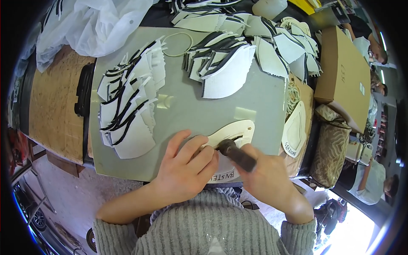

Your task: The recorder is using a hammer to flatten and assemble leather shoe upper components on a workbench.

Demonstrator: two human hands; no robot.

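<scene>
My right hand (265, 174) is closed on a dark hammer (242, 158), whose rounded end sits over a cream template (238, 127) at the near edge of the table. Most of the hammer's grip is hidden by my fingers. My left hand (187, 168) rests beside it on the left, fingers spread and bent, the tips pressing on the template's left part. A dark strip shows in the template's slot beside the hammer. Under and between my hands lies a white part of the template with black handwriting.
White cut pieces with black edges are stacked in an overlapping row (131, 102) on the left and a pile (225, 70) in the middle. More pieces lie at the back right. A second template (294, 129), a cardboard box (344, 76) and a patterned pouch (329, 151) are on the right.
</scene>
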